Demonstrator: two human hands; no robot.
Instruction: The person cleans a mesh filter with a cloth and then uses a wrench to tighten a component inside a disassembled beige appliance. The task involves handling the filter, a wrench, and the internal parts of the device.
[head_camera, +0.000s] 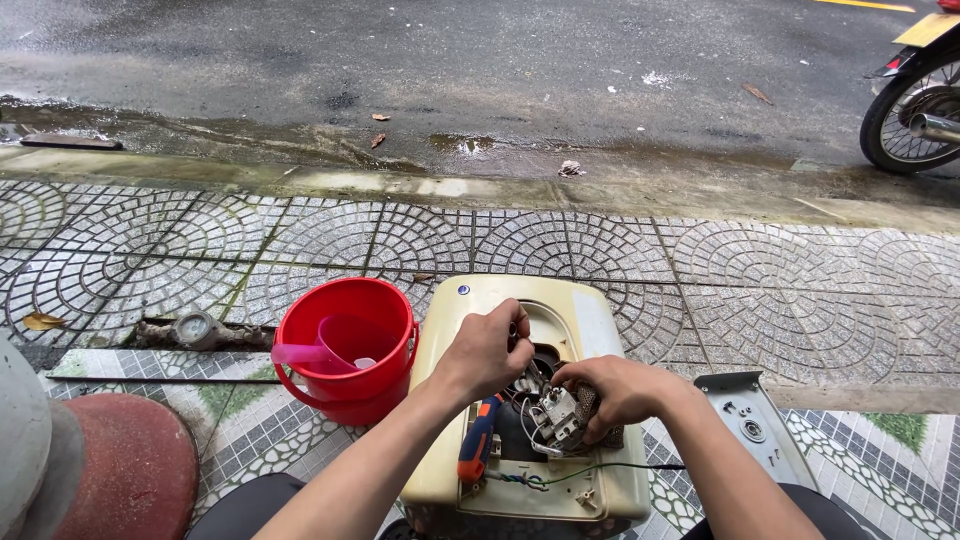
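A cream boxy appliance lies on the tiled pavement with its front opened. My left hand is closed above the opening, pinching something small among the wires; I cannot tell what. My right hand grips a small metal component with terminals that hangs on wires from the opening. A screwdriver with an orange and blue handle rests inside the open body, under my left wrist. Green and white wires trail across the lower edge.
A red bucket with a pink scoop stands left of the appliance. A grey metal cover plate lies to the right. A red-based post sits at lower left. A wet road and a motorbike wheel lie beyond the kerb.
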